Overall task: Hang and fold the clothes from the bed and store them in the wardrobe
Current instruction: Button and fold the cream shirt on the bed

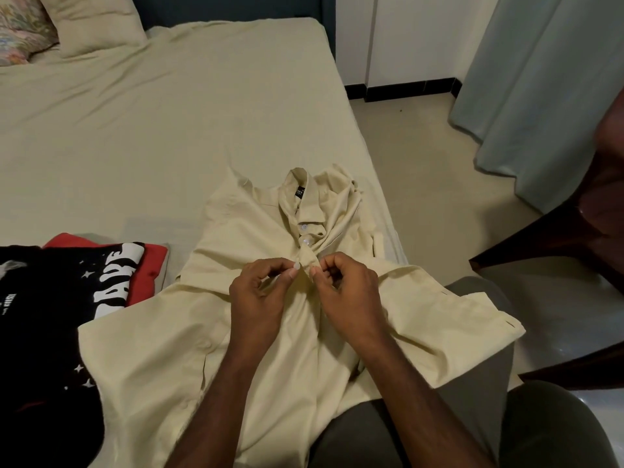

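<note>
We have the cream shirt [270,332] spread face-up on the bed [135,130], collar away from us, two upper buttons done. Our left hand [260,295] pinches a button; our right hand [347,292] pinches the placket edge beside it.

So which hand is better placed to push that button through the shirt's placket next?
Probably the left hand: its fingertips pinch the button on the cream shirt. The right hand grips the opposite placket edge, suited to holding the buttonhole steady.
</note>
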A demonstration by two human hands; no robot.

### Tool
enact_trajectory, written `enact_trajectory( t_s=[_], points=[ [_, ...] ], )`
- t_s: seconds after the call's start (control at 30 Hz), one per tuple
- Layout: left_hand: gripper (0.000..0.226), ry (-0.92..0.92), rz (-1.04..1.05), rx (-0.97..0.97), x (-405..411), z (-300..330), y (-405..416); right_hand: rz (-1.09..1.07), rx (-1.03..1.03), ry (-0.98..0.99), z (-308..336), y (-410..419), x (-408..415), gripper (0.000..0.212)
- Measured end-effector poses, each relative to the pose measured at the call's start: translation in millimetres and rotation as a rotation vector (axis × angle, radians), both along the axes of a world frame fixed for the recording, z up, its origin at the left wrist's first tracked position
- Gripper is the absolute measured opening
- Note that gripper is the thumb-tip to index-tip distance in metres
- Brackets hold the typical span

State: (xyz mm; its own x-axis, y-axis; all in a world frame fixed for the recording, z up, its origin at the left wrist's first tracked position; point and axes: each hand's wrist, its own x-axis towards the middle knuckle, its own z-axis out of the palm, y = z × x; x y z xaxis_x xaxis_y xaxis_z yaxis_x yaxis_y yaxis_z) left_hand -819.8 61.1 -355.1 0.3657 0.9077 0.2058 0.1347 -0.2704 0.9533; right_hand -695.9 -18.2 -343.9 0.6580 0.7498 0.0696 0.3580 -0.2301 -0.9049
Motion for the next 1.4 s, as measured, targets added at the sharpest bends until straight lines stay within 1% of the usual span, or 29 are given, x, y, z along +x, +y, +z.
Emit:
enact_trajectory(
  t_s=[0.07, 0.2, 0.27, 0.37, 0.57, 0.77, 0.9, 0.97, 1.03, 1.13, 1.23, 1.3, 1.4],
  points=[
    [0.009, 0.030, -0.027, 0.066, 1, -1, -2, -0.003, -0.024, -0.008, 0, 0, -1, 0.016],
    [0.007, 0.138, -0.037, 0.222, 2, -2, -3, -0.117, -0.071, -0.127, 0, -1, 1, 0.014],
    [0.005, 0.158, -0.034, 0.245, 2, -3, -4, -0.108, -0.065, -0.140, 1, -1, 0, 0.014],
    [0.007, 0.184, -0.024, 0.264, 4, -6, -4, -0.051, -0.060, -0.108, 3, 0, -4, 0.016],
    [0.007, 0.191, -0.007, 0.250, 5, -7, -5, 0.006, -0.006, -0.007, 3, -3, 0, 0.016],
    [0.009, 0.173, -0.011, 0.225, 9, -5, -7, 0.010, 0.006, 0.011, 0, -2, 1, 0.015],
    [0.007, 0.205, 0.010, 0.221, 9, -5, -7, 0.022, 0.002, 0.017, -1, -2, 2, 0.014],
    [0.010, 0.214, 0.028, 0.213, 9, -5, -8, 0.040, 0.006, 0.039, -2, -2, 3, 0.015],
    [0.015, 0.228, 0.040, 0.199, 9, -4, -8, 0.065, 0.040, 0.088, -3, -3, 5, 0.016],
    [0.015, 0.269, 0.072, 0.167, 9, -3, -10, 0.080, 0.096, 0.142, -2, -5, 5, 0.013],
    [0.012, 0.288, 0.092, 0.136, 11, -3, -13, 0.076, 0.110, 0.114, -3, -4, 3, 0.009],
    [0.012, 0.283, 0.075, 0.099, 13, -2, -17, 0.074, 0.103, 0.046, -5, -4, 2, 0.007],
    [0.026, 0.236, 0.053, -0.008, 15, -1, -22, 0.068, 0.094, -0.050, -5, -3, 1, 0.006]
  ],
)
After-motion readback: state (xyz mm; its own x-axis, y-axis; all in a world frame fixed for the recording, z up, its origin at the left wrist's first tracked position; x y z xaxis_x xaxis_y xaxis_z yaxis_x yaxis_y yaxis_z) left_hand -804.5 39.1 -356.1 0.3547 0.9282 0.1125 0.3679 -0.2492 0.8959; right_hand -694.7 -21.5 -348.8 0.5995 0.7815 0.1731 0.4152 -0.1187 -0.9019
